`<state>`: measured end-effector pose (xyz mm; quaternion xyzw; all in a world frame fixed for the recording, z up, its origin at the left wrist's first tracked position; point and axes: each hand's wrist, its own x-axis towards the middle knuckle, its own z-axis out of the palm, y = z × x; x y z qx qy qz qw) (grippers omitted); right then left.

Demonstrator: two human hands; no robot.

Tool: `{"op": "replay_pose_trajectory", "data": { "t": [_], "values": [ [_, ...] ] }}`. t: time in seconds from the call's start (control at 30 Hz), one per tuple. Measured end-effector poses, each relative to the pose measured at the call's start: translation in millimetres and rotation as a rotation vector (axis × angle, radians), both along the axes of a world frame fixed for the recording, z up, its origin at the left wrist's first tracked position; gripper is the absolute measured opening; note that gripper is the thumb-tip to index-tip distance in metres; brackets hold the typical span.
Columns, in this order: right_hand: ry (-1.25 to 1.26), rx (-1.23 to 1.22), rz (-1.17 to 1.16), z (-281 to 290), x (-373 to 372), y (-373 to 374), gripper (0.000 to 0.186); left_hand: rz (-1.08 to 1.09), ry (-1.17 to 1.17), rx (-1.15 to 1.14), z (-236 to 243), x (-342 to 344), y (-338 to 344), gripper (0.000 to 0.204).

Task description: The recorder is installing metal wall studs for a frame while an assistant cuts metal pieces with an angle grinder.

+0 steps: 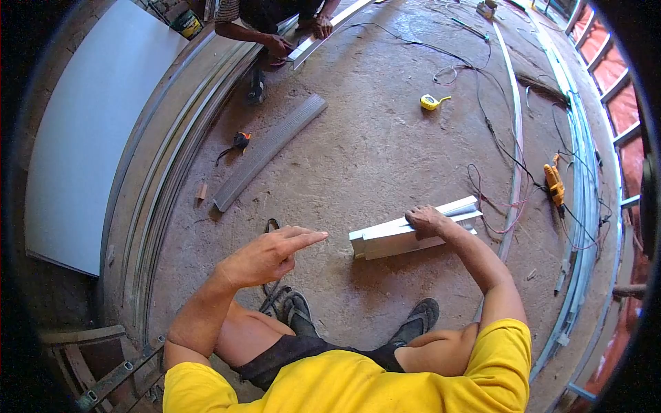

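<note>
Head view, right hand: the right hand (425,220) lies palm-down with fingers spread on the short bundle of pale folded sheet-metal channel sections (413,236), pressing it flat; this reads as a steadying hold.
Head view, channel bundle: it rests on the bare brown concrete floor (372,151), just ahead of the person's black sandals (420,316), within arm's reach of a crouch.
Head view, left hand: the left hand (270,255) hovers empty above the floor, fingers extended together and pointing toward the near end of the bundle, not touching it.
Head view, tools: a yellow tape measure (430,102) and an orange-yellow power drill (553,184) lie well apart from both hands.
Head view, surroundings: a long grey corrugated metal strip (268,151) lies to the left; a co-worker's hands (299,38) grip a long pale metal profile (330,31) at the far edge.
</note>
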<state>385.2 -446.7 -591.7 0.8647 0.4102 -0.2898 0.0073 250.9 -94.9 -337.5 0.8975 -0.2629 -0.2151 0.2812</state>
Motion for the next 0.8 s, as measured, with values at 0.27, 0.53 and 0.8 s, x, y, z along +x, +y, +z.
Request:
{"op": "replay_pose_trajectory", "data": {
  "t": [0.27, 0.53, 0.8],
  "values": [
    [0.021, -0.033, -0.009, 0.1, 0.8, -0.7, 0.05, -0.006, -0.005, -0.027, 1.6, 0.7, -0.7, 0.071],
    [0.026, -0.03, -0.012, -0.9, 1.3, -0.8, 0.052, 0.007, 0.024, -0.005, 3.3, 0.9, -1.0, 0.071],
    [-0.034, -0.018, 0.059, 0.5, 0.3, -0.7, 0.056, 0.002, 0.02, 0.013, 1.7, 0.7, -1.0, 0.07]
  ]
}}
